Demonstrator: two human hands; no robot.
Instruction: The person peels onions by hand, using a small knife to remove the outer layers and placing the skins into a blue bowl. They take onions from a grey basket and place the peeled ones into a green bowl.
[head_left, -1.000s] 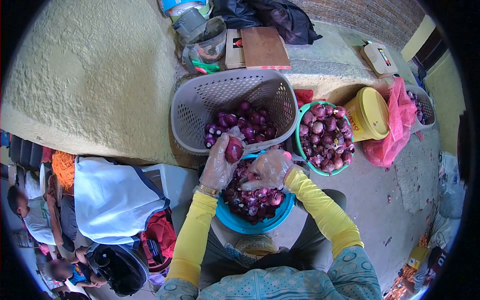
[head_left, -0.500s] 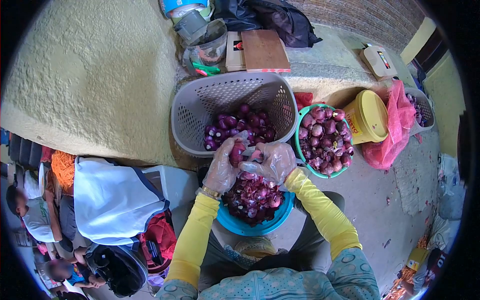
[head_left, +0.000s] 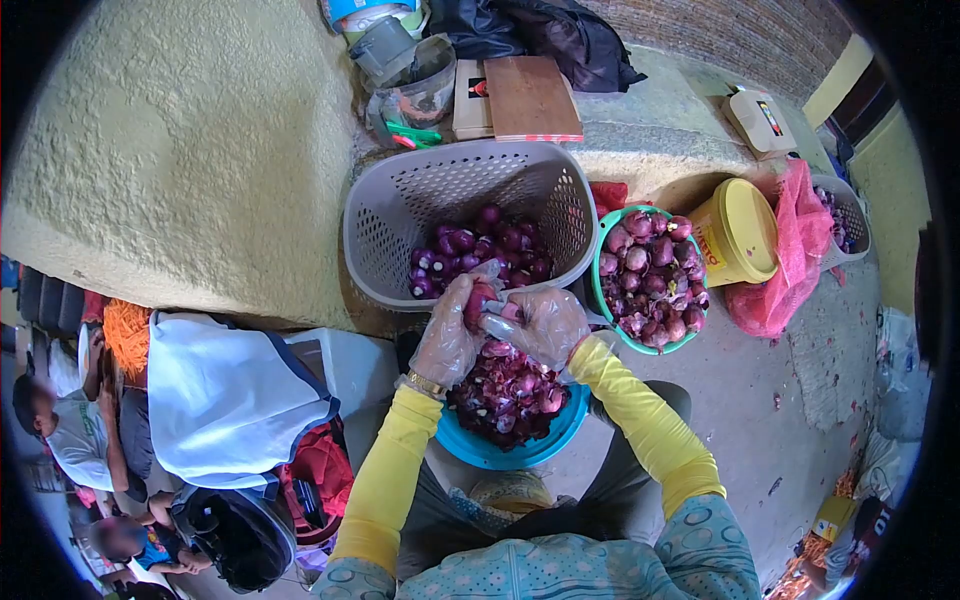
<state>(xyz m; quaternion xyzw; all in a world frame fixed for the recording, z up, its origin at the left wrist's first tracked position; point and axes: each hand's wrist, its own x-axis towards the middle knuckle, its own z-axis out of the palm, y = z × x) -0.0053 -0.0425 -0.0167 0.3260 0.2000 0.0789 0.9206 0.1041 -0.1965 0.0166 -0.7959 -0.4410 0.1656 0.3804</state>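
My left hand (head_left: pixel 447 338), in a clear plastic glove, is closed around a red onion (head_left: pixel 478 304). Beside it, my right hand (head_left: pixel 555 322), gloved the same way, has its fingers curled together against the onion's side. Something small and pinkish shows between those fingers, but I cannot make out what it is. Below both hands a blue basin (head_left: pixel 500 460) holds a heap of onion skins (head_left: pixel 505 400). Just beyond them stands a grey perforated basket (head_left: pixel 375 235) with shiny peeled onions (head_left: pixel 470 245) at its bottom.
To the right, a green basket (head_left: pixel 598 290) is full of unpeeled onions (head_left: pixel 650 270). A yellow lidded bucket (head_left: pixel 745 235) and a pink mesh sack (head_left: pixel 770 300) stand past it. White cloth (head_left: pixel 230 400) covers something at left. Other people sit at far left and lower right.
My hands stay almost in the same place around the onion, with only slight finger movement. At far left, a person's arm has shifted.
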